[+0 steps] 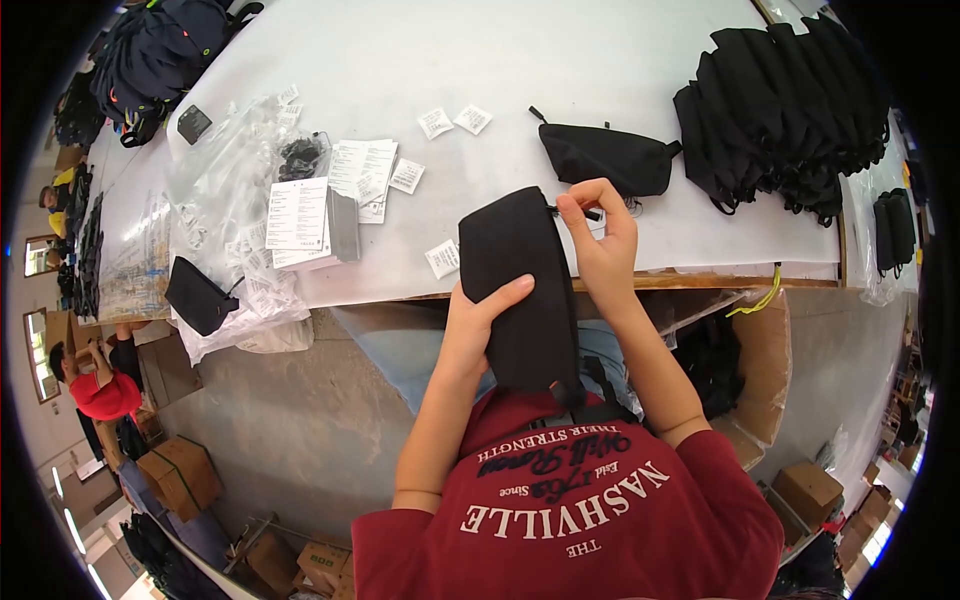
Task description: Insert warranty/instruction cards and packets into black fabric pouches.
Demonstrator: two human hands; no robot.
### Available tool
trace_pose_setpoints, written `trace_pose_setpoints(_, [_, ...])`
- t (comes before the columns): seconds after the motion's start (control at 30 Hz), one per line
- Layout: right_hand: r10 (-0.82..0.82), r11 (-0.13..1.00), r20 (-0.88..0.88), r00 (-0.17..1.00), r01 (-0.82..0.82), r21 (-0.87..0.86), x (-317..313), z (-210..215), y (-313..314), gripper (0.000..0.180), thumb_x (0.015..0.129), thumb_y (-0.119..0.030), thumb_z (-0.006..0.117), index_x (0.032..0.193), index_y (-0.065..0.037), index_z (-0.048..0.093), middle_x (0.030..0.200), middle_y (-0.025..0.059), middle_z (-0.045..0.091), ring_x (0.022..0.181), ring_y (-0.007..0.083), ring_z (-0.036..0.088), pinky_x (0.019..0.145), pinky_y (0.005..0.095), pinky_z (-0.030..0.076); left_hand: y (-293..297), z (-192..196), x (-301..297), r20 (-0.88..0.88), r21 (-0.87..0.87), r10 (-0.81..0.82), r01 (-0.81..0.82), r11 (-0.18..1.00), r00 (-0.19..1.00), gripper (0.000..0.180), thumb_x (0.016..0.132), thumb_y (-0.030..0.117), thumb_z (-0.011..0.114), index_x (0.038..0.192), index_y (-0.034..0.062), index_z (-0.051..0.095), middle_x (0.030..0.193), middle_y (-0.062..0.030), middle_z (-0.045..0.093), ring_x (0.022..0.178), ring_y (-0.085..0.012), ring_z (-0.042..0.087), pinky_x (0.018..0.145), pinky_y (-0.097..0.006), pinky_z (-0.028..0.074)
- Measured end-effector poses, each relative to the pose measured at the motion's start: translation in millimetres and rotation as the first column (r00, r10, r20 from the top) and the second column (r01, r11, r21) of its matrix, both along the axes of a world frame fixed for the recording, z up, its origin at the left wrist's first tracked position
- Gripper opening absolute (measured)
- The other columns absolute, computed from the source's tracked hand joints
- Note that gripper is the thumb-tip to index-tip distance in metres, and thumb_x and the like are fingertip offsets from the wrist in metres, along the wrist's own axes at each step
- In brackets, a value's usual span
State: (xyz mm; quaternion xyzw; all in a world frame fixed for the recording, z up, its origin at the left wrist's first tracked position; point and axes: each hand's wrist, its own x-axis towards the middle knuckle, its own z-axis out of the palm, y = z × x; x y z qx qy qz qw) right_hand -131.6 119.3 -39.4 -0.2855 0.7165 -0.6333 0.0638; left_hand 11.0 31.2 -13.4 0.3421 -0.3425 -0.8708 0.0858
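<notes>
A long black fabric pouch is held upright over the near edge of the white table. My left hand grips its left side, thumb laid across the front. My right hand pinches the small zipper pull at the pouch's upper right corner. Just beyond lies another black pouch flat on the table. Small white paper packets lie near the held pouch.
A stack of black pouches fills the table's far right. Printed paper leaflets and clear plastic bags lie left. An open cardboard box sits below the table on the right. Another person in red sits far left.
</notes>
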Motion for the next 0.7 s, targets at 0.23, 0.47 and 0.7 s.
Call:
trace_pose_setpoints(0.23, [0.146,0.989,0.141,0.979,-0.149,0.015,2.1,3.0,-1.4,0.011,0.090,-0.012,0.061,0.093,-0.002,0.059,0.079,0.0006,0.058,0.076,0.0079,0.052,0.073,0.0223,0.041,-4.4,-4.8,-1.5,0.003,-0.039,0.027,-0.026,0.999,1.000,0.041,0.077,0.009,0.073,0.113,-0.0013,0.057,0.099,-0.0096,0.065,0.084,-0.0173,0.064,0.074,-0.029,0.053])
trace_pose_setpoints(0.47, [0.156,0.969,0.030,0.987,-0.159,0.188,-6.3,3.4,4.0,0.010,0.089,-0.011,0.061,0.086,-0.001,0.059,0.077,0.0059,0.058,0.067,0.0150,0.052,0.060,0.0270,0.040,1.8,-4.6,-3.9,0.010,-0.194,0.037,-0.034,0.980,0.999,0.038,0.076,0.009,0.073,0.110,-0.0019,0.059,0.097,-0.0098,0.065,0.082,-0.0168,0.064,0.072,-0.028,0.053])
trace_pose_setpoints(0.7, [0.316,0.932,-0.207,0.926,-0.262,0.250,3.5,42.0,14.8,0.009,0.086,-0.009,0.062,0.082,-0.002,0.057,0.072,0.0079,0.052,0.066,0.0218,0.049,0.060,0.0315,0.040,-7.7,-5.6,-2.1,-0.011,-0.005,0.108,-0.108,0.994,0.994,0.037,0.077,0.008,0.071,0.110,-0.0019,0.058,0.095,-0.0085,0.065,0.079,-0.0170,0.064,0.070,-0.029,0.053])
